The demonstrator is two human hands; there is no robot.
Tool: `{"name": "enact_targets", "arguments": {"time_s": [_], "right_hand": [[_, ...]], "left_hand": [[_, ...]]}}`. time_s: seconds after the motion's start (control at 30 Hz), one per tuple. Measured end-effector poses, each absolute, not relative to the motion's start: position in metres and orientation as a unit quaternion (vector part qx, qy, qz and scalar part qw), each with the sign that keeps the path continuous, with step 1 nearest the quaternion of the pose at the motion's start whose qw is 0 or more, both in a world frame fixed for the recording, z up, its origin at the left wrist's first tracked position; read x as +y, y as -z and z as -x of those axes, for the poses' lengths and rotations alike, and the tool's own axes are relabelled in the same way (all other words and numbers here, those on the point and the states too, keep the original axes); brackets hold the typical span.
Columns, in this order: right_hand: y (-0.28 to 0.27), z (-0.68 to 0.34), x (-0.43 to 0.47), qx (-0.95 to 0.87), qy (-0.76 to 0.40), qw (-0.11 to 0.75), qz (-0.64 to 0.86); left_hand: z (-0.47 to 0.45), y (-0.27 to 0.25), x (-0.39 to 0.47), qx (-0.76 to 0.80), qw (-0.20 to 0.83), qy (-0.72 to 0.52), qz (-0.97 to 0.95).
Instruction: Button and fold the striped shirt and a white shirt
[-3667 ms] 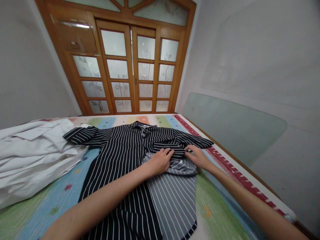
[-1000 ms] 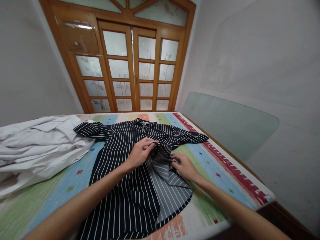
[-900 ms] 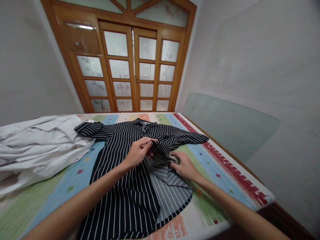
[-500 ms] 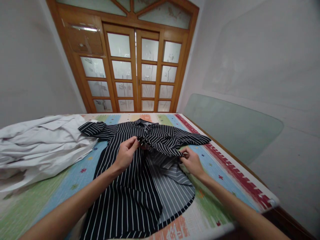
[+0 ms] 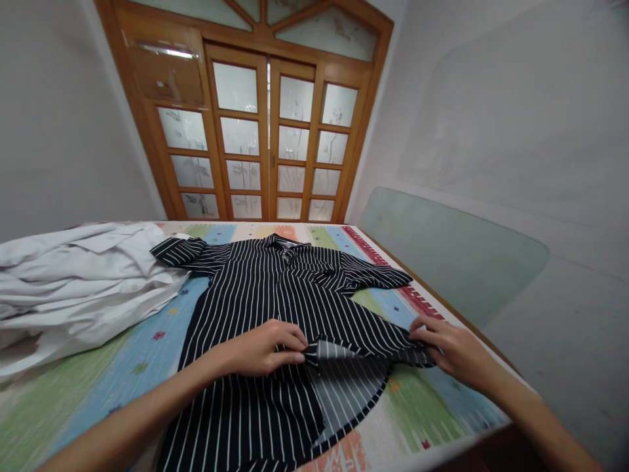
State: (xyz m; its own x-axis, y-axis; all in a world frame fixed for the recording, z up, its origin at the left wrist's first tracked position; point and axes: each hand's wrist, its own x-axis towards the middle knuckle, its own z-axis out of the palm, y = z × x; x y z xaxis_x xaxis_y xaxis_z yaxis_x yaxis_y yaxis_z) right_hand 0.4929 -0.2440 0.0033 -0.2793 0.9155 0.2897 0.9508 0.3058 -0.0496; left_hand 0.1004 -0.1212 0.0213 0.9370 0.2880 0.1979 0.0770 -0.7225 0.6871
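A black shirt with white stripes [image 5: 246, 295] lies spread over the table, its collar toward the doors and its hem toward me. My left hand [image 5: 270, 347] is closed on the edge of the front panel near the shirt's middle. Off to the right, my right hand [image 5: 445, 344] pinches the same panel's lower side corner and holds it out past the shirt's side. Between the hands the cloth is stretched and slightly raised. Below it shows the greyish inner side of the back panel, with its curved hem.
A heap of white cloth [image 5: 88, 282] lies on the table's left, close to the shirt's left sleeve. The table wears a colourful patterned cover [image 5: 137, 367]. Beyond its far edge are wooden doors with glass panes [image 5: 265, 131]. A pale green glass panel [image 5: 457, 242] leans against the right wall.
Both hands have come nearer to me, the right one also farther right, drawing the bunched front panel down and outward. The panel now lies flatter over the shirt's right side.
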Motion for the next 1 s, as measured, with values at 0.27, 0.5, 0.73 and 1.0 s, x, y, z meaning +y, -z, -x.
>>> {"name": "enact_targets", "arguments": {"time_s": [0.27, 0.5, 0.73, 1.0], "right_hand": [[-0.015, -0.48, -0.263, -0.756, -0.144, -0.035, 0.637], [-0.033, -0.445, -0.206, -0.78, -0.171, 0.071, 0.598], [-0.008, -0.412, -0.096, -0.822, -0.097, 0.177, 0.532], [0.019, -0.359, 0.018, -0.758, -0.077, 0.195, 0.618]], "left_hand": [[-0.106, -0.005, -0.134, 0.069, 0.252, -0.096, -0.961], [-0.098, 0.014, -0.102, 0.269, 0.182, -0.124, -0.938], [-0.084, 0.054, -0.08, 0.394, 0.109, -0.095, -0.908], [-0.072, 0.058, -0.089, 0.351, 0.076, -0.076, -0.93]]}}
